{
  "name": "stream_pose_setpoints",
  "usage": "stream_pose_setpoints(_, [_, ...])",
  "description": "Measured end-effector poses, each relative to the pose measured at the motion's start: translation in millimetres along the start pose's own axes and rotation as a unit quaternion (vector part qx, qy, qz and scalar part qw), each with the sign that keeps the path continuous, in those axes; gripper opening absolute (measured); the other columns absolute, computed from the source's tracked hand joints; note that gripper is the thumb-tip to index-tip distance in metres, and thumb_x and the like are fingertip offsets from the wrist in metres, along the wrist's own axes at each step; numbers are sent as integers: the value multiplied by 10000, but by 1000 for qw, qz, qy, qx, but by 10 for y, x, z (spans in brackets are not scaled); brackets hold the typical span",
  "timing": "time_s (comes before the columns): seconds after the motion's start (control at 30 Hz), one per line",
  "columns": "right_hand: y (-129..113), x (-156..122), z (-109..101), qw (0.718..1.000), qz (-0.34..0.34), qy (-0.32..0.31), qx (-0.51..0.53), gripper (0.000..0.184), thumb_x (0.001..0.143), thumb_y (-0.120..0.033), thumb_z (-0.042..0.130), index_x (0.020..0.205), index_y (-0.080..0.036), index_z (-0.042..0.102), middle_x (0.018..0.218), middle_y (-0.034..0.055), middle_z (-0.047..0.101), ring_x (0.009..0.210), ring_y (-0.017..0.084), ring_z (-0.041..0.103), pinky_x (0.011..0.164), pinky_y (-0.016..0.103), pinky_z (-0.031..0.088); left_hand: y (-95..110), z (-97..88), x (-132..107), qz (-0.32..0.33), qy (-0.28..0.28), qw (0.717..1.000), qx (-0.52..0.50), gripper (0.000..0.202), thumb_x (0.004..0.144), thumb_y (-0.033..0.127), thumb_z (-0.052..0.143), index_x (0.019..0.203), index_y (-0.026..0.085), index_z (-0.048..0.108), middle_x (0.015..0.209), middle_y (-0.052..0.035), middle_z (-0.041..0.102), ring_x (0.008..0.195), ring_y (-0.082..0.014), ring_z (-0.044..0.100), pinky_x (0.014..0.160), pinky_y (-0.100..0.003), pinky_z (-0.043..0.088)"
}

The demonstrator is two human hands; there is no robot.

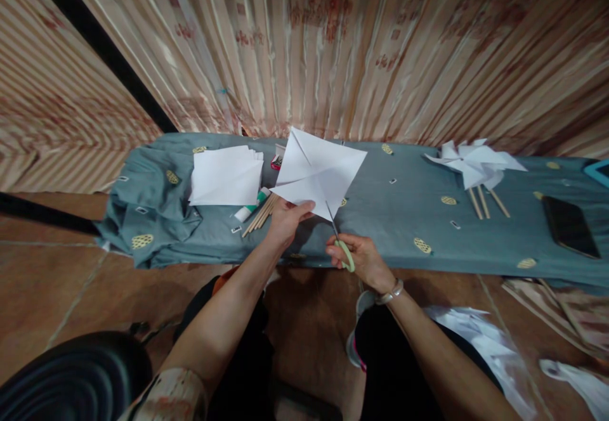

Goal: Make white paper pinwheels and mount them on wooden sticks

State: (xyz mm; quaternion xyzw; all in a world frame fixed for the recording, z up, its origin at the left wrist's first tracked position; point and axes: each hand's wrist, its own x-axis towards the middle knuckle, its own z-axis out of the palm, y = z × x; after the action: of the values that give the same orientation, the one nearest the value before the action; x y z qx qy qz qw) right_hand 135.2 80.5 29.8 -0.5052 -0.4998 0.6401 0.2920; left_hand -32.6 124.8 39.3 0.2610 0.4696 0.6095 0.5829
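My left hand (287, 219) pinches the lower left edge of a white square sheet of paper (328, 158), held up above the cloth. A slit shows near the sheet's top left corner, and creases cross its middle. In my right hand (362, 257) is a pair of scissors (345, 253) with light green handles. Their blades meet the sheet at its bottom corner, pointing up toward its middle. Wooden sticks (260, 216) and a green and white glue stick (252, 205) lie just left of my left hand. Beyond them rests a stack of white paper (226, 177).
A teal cloth (390, 212) with yellow pineapple prints covers the long narrow surface. White paper pinwheels (476, 164) on sticks and a dark phone (569, 226) lie at the right. A small red box (276, 158) sits behind the sheet. A round black object (71, 376) stands lower left.
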Motion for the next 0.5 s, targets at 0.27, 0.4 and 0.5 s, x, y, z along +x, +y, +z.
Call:
stream_pose_setpoints(0.27, [-49, -65, -32, 998, -11, -56, -22, 452, 660, -596, 732, 782, -169, 649, 581, -13, 623, 497, 78, 541, 474, 198, 427, 2, -34, 36, 12, 5, 1000, 3, 377, 432, 271, 838, 714, 164, 611, 705, 4, 659, 635, -137, 593, 603, -266, 499])
stream_pose_setpoints(0.4, [-85, -91, -46, 998, -6, -65, -19, 476, 666, -620, 715, 781, -164, 640, 585, -7, 622, 491, 76, 529, 467, 195, 412, -4, -38, 45, 19, 1, 1000, 5, 379, 444, 262, 830, 747, 167, 623, 718, 6, 663, 632, -139, 595, 597, -269, 497])
stream_pose_setpoints(0.5, [-69, -74, -46, 998, -14, -65, -12, 462, 680, -612, 710, 787, -167, 639, 589, -9, 621, 500, 80, 536, 477, 196, 417, -11, -16, 22, 11, 0, 1000, 12, 383, 444, 241, 825, 765, 171, 629, 720, 7, 667, 639, -146, 599, 600, -273, 496])
